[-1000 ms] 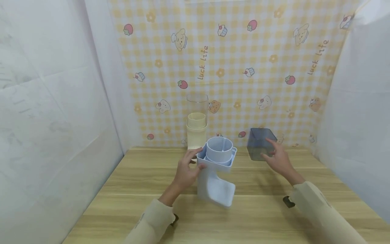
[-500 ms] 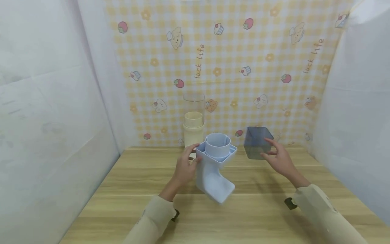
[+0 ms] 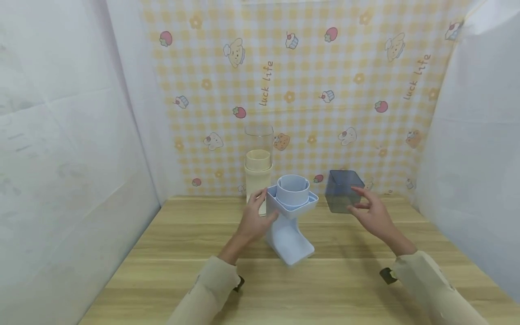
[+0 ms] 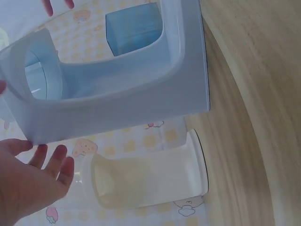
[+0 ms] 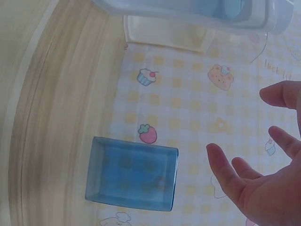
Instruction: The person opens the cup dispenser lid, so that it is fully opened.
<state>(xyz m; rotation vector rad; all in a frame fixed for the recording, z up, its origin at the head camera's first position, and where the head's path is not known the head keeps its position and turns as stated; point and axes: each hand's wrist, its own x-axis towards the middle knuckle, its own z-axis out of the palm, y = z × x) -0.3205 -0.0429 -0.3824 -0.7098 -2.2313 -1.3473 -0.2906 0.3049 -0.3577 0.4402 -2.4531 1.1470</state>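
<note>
In the head view, a pale blue dispenser stand (image 3: 290,243) has a round collar in its square top and a flat foot below. My left hand (image 3: 253,221) is at its upper left corner, thumb on the front and fingers behind. The left wrist view shows that hand (image 4: 33,181) with one finger at the stand's edge (image 4: 127,117). To the right, a smoky blue see-through square container (image 3: 345,192) stands on the table. My right hand (image 3: 373,214) is in front of it with spread, bent fingers. In the right wrist view, that hand (image 5: 263,183) is apart from the container (image 5: 134,174).
Behind the stand, a cream dispenser (image 3: 255,185) with a clear tube (image 3: 259,131) on top stands against the checked cloth (image 3: 313,67). White sheets (image 3: 69,135) hang on both sides of the wooden table (image 3: 333,289).
The stand has turned and shifted slightly right and back, and my left hand has moved with it, its fingers now straighter. My right hand has stayed nearly still beside the container.
</note>
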